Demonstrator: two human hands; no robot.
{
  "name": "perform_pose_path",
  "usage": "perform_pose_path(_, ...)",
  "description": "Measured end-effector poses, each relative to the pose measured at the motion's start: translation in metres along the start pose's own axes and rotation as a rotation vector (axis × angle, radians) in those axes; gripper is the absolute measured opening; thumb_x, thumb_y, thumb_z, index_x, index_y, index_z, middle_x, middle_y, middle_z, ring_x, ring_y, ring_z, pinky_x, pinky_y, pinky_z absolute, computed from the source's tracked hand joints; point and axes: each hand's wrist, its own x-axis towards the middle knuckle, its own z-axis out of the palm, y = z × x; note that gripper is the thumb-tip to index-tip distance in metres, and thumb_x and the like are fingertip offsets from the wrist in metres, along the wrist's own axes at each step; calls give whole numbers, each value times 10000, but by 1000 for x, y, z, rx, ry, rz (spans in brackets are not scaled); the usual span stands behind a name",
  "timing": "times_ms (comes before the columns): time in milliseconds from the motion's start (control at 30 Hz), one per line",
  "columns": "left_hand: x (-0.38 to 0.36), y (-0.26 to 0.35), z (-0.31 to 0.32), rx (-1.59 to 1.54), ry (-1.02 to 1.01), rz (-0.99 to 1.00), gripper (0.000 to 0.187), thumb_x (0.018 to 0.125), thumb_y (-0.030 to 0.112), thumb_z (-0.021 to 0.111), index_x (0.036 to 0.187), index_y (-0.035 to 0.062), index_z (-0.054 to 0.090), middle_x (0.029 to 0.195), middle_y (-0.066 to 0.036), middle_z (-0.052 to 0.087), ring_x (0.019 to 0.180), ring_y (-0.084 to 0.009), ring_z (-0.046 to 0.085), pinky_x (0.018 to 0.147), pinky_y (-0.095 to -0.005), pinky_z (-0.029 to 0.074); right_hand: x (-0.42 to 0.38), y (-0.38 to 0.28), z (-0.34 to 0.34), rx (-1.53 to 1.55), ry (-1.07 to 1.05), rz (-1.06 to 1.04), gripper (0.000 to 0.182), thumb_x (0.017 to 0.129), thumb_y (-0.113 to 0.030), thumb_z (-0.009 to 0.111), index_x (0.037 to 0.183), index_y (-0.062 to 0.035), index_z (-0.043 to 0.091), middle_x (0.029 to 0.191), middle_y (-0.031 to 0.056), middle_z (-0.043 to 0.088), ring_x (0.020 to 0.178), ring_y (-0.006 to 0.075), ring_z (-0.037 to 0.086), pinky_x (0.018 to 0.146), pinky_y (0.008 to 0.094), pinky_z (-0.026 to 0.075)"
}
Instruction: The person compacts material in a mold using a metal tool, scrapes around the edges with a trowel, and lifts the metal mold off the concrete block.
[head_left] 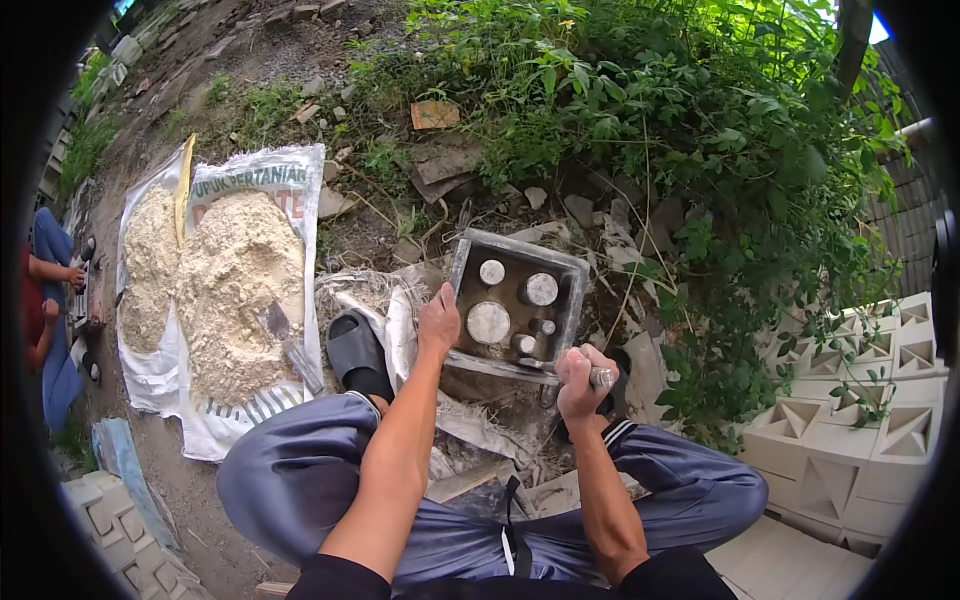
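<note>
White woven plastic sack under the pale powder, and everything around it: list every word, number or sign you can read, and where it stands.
"UPUK PERTANIAN", green, near the top edge of the white woven plastic sack; its start is unclear.
"D…TE", red, below it; the middle is unreadable.
I can read nothing else.

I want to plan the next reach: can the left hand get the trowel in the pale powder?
Probably yes. The trowel lies left of the left hand, its handle uncovered and toward the person. The sandalled foot stands between, but looks low enough to reach over.
</note>
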Motion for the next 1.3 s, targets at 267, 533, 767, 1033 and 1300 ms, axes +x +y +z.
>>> perform_pose_path(267, 1, -5, 1, -16, -8, -12, 572, 959, 448, 272, 1039, -2, 615, 948, -313, 596, 940, -497, 531, 836, -522, 410, -8, 19, 18, -195, -141, -95, 330, 820, -55, 461, 520, -17, 330, 453, 17, 390, 391, 84, 337, 389, 265, 269)
perform_pose_path(533, 8, -6, 0, -93, -59, -17, 582, 955, 483, 285, 1104, 15, 597, 1007, -298, 598, 998, -469, 534, 858, -477, 414, -4, 34, 32, -57, -147, -99, 287, 807, -34, 472, 534, 13, 398, 461, 25, 406, 397, 99, 363, 406, 268, 306)
perform_pose_path(767, 13, -35, 0, -203, -141, -18, 643, 940, 551, 314, 1179, 8, 565, 1095, -271, 590, 1090, -409, 527, 925, -401, 396, -23, 27, 40, -120, -128, -223, 232, 772, -87, 534, 564, 5, 491, 484, 83, 474, 418, 164, 490, 431, 292, 361)
perform_pose_path(1033, -19, -39, -8, -160, -96, -105, 625, 945, 528, 343, 1091, -21, 603, 1051, -281, 596, 1037, -430, 536, 895, -413, 403, -1, -15, 51, -35, -192, -45, 213, 760, -49, 531, 562, 23, 499, 470, 72, 448, 405, 148, 461, 421, 300, 342)
perform_pose_path(1300, -23, -27, -12, -143, -33, -98, 614, 938, 521, 353, 964, -28, 625, 871, -311, 591, 901, -481, 542, 780, -453, 424, -17, 16, 71, -148, -233, -169, 265, 796, -66, 490, 545, -18, 418, 476, 61, 431, 405, 161, 399, 422, 305, 335)
